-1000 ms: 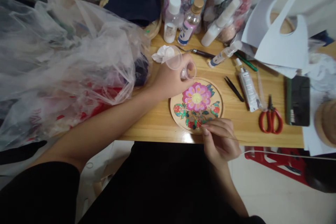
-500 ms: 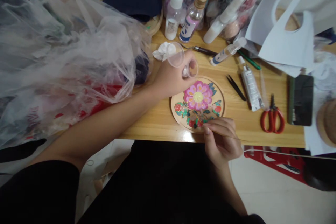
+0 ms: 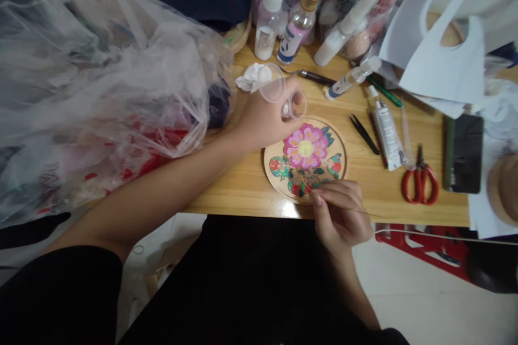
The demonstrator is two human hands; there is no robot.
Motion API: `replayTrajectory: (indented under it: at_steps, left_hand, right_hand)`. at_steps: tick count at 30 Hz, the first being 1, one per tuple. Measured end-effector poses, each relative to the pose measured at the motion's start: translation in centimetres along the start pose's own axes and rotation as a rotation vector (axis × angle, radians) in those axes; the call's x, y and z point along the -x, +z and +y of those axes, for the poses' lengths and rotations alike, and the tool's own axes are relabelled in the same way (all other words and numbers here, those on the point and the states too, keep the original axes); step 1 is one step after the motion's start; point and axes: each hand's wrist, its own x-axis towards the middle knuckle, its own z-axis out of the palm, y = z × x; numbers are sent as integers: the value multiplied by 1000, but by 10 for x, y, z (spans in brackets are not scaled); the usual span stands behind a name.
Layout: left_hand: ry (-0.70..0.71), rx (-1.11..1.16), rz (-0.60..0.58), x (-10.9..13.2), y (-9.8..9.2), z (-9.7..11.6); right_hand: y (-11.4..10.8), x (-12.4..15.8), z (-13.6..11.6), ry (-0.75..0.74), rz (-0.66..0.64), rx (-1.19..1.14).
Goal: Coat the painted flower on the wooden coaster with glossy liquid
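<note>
From where I stand: round wooden plate (image 3: pixel 338 143) lies flat on the table (image 3: pixel 230 191) near its front edge, bearing a pink flower (image 3: pixel 306 146) with red-and-green motifs below. Left hand (image 3: pixel 269 120) is curled around a small clear cup (image 3: pixel 298 104), tilted beside the plate's upper left edge; whether anything liquid is inside, cannot tell. A second clear round piece (image 3: pixel 274 82) overlaps that hand; contact unclear. Right hand (image 3: pixel 343 213) pinches a thin yellowish strand (image 3: pixel 304 181) between thumb and fingers, its tip over the lower motifs; touching or not, cannot tell. Right of plate: black tweezers (image 3: pixel 365 135), white tube (image 3: pixel 388 137), red-handled cutters (image 3: pixel 420 182).
</note>
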Motion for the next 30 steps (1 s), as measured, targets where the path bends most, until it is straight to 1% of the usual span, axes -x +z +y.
replayTrajectory:
  at_steps: [7,12,22,26,30]
  left_hand:
    - [9,-3,2,0,0,-1]
    - [23,-2,21,0,4,-4]
    - [-27,-2,-33,0,-3,3]
    - [-5,14,-15,-1,0,0]
    - [3,22,-8,-2,2,-2]
  right_hand:
    - [0,1,2,3,18,9]
    - [1,1,1,-5,18,8]
    - [1,1,1,-7,17,-5]
    - [0,1,1,0,2,-1]
    - [0,0,1,-25,3,-8]
